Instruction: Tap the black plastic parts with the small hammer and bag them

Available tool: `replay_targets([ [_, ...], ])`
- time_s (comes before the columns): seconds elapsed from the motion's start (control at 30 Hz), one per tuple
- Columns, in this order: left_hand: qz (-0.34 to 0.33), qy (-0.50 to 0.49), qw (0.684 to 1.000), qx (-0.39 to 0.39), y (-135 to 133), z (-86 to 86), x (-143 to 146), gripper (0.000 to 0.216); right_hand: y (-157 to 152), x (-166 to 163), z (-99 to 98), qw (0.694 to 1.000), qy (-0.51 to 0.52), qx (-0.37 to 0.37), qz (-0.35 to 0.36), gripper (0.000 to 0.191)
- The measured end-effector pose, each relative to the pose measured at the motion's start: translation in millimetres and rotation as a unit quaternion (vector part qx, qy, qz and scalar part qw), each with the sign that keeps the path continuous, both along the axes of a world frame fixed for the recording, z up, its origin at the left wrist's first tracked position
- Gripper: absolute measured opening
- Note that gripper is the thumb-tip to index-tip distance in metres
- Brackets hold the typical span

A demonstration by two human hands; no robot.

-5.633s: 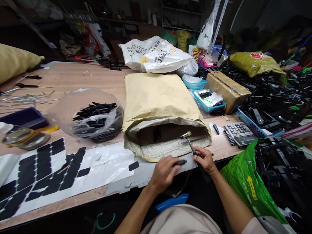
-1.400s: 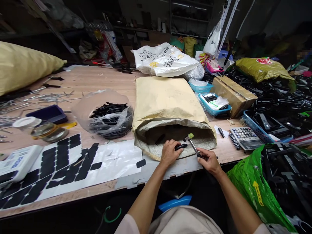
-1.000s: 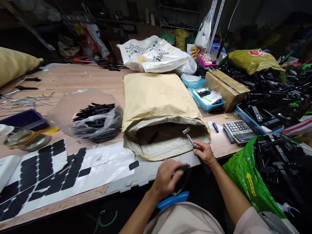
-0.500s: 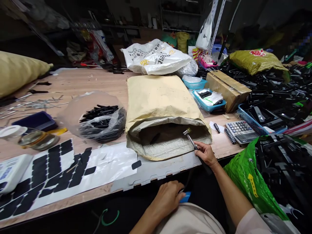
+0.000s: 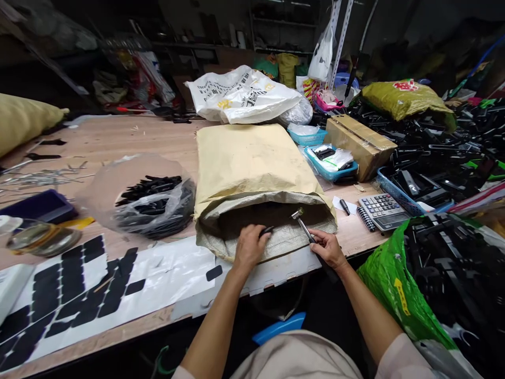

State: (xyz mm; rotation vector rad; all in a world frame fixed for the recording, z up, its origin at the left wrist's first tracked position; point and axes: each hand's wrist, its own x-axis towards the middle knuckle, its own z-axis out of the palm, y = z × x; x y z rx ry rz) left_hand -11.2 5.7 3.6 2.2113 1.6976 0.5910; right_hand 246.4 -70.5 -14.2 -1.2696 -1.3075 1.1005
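Observation:
My left hand (image 5: 250, 245) rests at the mouth of the tan paper sack (image 5: 252, 163), fingers closed on a small black plastic part (image 5: 266, 230). My right hand (image 5: 327, 247) grips the dark handle of a small hammer (image 5: 303, 225) whose metal head points up and left over the sack's open mouth. The sack lies flat on the wooden table (image 5: 130, 134), its woven lining showing at the opening. Both hands are at the table's front edge, about a hand's width apart.
A clear bag of black parts (image 5: 152, 202) sits left of the sack, with a white sheet of black pads (image 5: 79, 279) in front. A calculator (image 5: 382, 208), blue baskets (image 5: 329, 163), a cardboard box (image 5: 359, 145) and a green bag (image 5: 398, 295) crowd the right.
My left hand came up from below the table edge and now lies at the sack's mouth with a black part. My right hand and the hammer stayed almost still.

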Motion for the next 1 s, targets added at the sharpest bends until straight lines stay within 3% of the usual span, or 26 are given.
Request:
replay_targets([
  [0.07,-0.073,-0.044,0.996,0.014,-10.1,-7.1,11.8,0.022,-1.1,-0.3,0.6,1.0,-0.002,0.002,0.0,0.05],
  [0.13,-0.087,-0.074,0.993,0.019,-15.9,-12.9,20.1,0.023,-2.6,-0.9,1.8,1.0,-0.015,0.006,0.004,0.051],
  [0.3,-0.06,-0.128,0.99,0.011,-14.2,-19.6,22.1,0.017,-4.9,-2.3,5.9,0.997,-0.068,0.019,0.031,0.052],
  [0.6,-0.002,-0.134,0.989,-0.069,-11.8,-8.9,28.1,0.016,-15.0,-3.4,22.8,0.997,-0.073,0.025,0.029,0.052],
  [1.0,0.017,-0.116,0.99,-0.082,-10.1,-5.5,32.7,0.013,-22.0,-8.8,28.3,0.984,-0.161,0.042,0.064,0.047],
])
